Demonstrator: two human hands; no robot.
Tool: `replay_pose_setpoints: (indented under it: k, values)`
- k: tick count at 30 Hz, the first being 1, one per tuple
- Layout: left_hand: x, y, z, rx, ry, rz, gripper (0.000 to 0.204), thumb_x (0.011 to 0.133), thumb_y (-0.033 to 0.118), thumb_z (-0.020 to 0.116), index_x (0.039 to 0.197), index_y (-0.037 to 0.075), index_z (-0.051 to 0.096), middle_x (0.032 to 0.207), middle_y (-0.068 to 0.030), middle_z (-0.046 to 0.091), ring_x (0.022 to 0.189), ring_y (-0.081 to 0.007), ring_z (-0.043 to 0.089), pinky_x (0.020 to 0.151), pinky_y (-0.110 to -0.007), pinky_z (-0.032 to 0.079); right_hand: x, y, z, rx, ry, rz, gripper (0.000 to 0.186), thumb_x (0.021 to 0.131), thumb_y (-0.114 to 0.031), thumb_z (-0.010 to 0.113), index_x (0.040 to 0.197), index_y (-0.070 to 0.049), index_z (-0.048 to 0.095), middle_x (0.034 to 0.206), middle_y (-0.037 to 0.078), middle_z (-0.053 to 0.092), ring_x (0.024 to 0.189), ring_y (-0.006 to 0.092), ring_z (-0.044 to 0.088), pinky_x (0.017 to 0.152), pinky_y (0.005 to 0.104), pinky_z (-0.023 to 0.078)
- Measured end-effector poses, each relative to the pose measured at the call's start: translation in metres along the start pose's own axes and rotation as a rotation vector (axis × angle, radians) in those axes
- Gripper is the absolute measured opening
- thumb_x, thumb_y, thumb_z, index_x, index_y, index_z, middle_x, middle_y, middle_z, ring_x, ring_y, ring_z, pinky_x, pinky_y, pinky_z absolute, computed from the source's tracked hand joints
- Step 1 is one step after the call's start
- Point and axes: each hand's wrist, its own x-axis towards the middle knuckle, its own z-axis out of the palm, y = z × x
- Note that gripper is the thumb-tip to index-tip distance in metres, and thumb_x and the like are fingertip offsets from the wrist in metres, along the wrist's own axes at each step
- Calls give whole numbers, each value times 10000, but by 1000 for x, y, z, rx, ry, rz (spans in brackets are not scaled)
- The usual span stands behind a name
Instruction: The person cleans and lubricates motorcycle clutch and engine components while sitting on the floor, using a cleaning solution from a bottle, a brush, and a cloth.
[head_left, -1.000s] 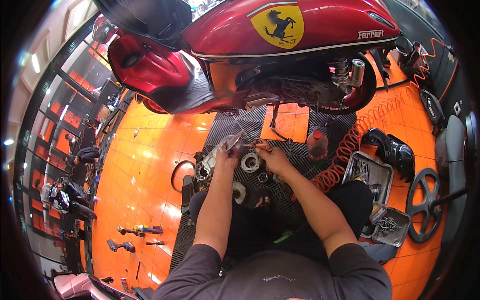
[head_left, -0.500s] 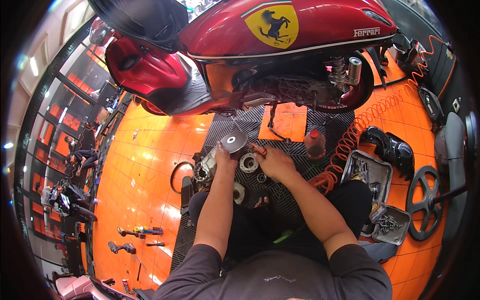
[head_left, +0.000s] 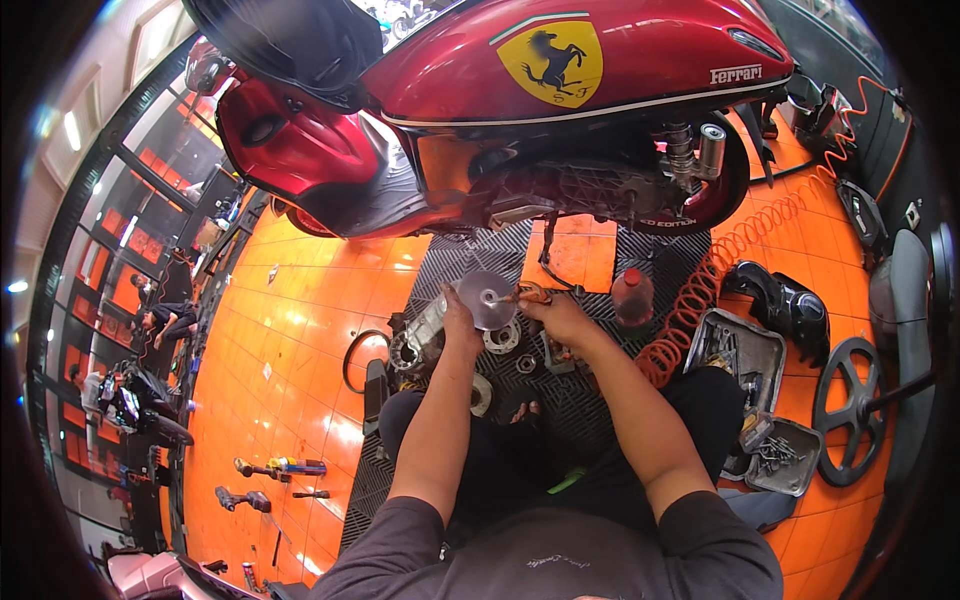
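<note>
My left hand [head_left: 461, 325] grips the edge of a round silver metal disc [head_left: 478, 312] with a small hub at its centre. The disc's broad face is tilted up toward me. In my right hand [head_left: 562, 318] is a small orange tool [head_left: 533, 293], its narrow tip close to the hub; whether it touches, I cannot tell, nor what kind of tool it is. Below the hands, a grey metal engine casing [head_left: 408, 350] stands beside my left wrist. A ring-shaped metal part [head_left: 502, 338] lies just under the disc, partly covered by it.
A red scooter [head_left: 560, 75] stands across the far side. On the right are a red bottle [head_left: 631, 298], a coiled orange hose [head_left: 690, 310], metal trays [head_left: 770, 350] of tools and bolts, and a black spoked wheel [head_left: 851, 408]. A power drill [head_left: 242, 498] lies on the left floor.
The disc has turned so its face shows more fully, and it has shifted slightly right and down with my left hand. My right hand has moved right, and the tool's tip is now by the hub.
</note>
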Motion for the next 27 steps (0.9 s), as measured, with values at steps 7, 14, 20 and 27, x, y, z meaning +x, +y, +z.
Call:
replay_pose_setpoints:
  k: [7,14,20,27]
  values:
    - [1,-8,0,125,-132,38,762,952,678,277,1336,49,468,1305,-130,560,1168,-298,571,981,-456,460,-26,-30,6,-215,273,-62,464,884,-438,591,1039,-7,670,860,168,683,869,346,658,753,429,486]
    - [10,-12,-10,102,-193,11,766,916,692,393,1293,35,504,1235,-139,594,1096,-281,612,936,-420,492,-14,-23,5,-145,119,1,535,900,-499,527,1142,-30,613,1033,202,665,1002,380,626,842,468,481]
    - [20,-19,-6,-135,-107,-41,489,988,423,464,1235,6,520,1198,-166,604,1099,-314,606,954,-499,493,-22,-25,-3,-296,179,27,546,892,-502,542,1155,-30,617,1056,199,662,1022,391,614,861,461,472]
    - [61,-6,-42,-607,-146,-160,327,971,148,341,1100,-59,558,960,-187,652,723,-281,675,476,-235,554,-33,-32,3,-261,134,-26,543,869,-500,574,1066,0,651,992,197,683,978,376,638,840,441,479]
